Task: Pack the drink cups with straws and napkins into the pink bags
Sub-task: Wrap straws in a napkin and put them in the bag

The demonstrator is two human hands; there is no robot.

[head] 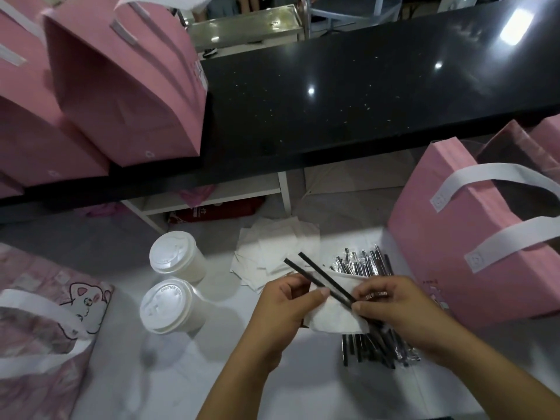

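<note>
Two black straws (315, 266) held together, tilted up to the left, over a folded white napkin (330, 318). Left hand (288, 307): thumb and fingers pinch the napkin's left edge and the straws. Right hand (394, 310): fingertips pinch the straws' lower ends against the napkin.

Under the hands: pile of wrapped straws (362, 263); loose napkin pile (272, 253) just beyond. Two lidded white cups (175, 256) stand left of the hands, touching or nearly so; contents hidden. Bare white table (157, 377) shows between cups and left forearm.

Right pink bag (439, 253) stands just beside the straw pile, mouth open, inside dark, contents unreadable. Cat-print pink bag (45, 331) at near left, mouth open, contents unclear. Black counter (333, 101) edge runs behind the napkins; more pink bags (121, 86) stand on its left end.
</note>
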